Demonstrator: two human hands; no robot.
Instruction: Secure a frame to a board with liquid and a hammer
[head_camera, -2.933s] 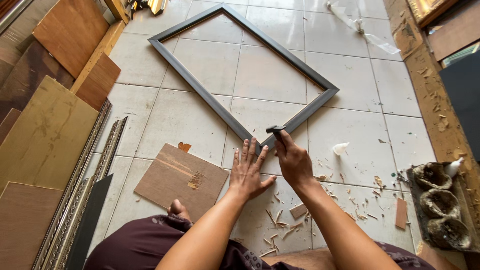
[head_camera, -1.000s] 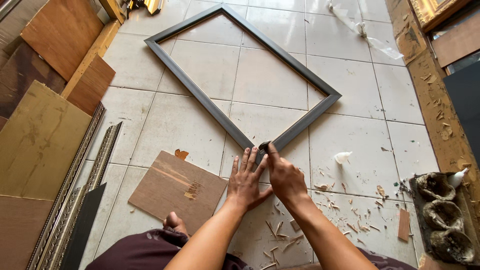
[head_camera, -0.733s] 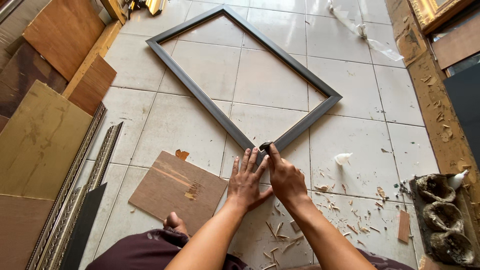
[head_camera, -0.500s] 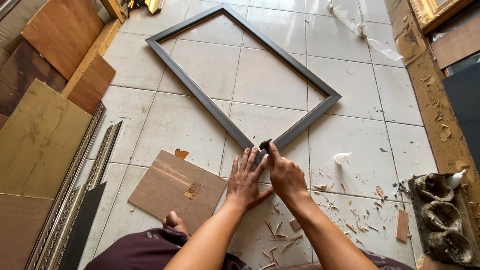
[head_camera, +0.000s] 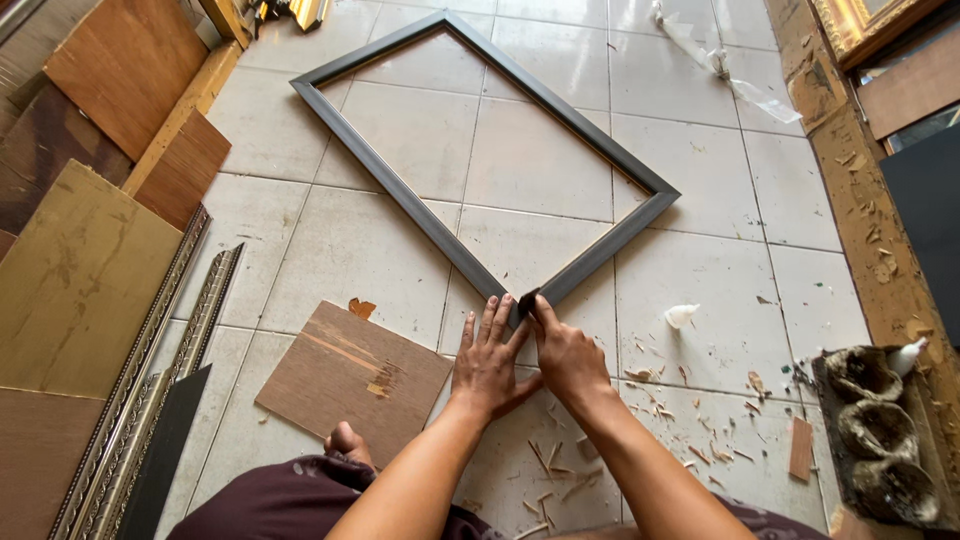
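Nearest the camera, pale wood chips litter the tiled floor by the person's knees. A flat brown board with a scuffed face lies just left of the forearms. The left hand rests flat, fingers spread and extended toward the near corner of the grey picture frame. The right hand sits beside it, thumb and forefinger pinched narrow on a small dark piece at that corner. The frame is a rectangle of smooth, matte moulding lying flat like a diamond; its long axis runs from the near corner up and left, away from the person. At far left lean plywood sheets and ornate gilt moulding strips.
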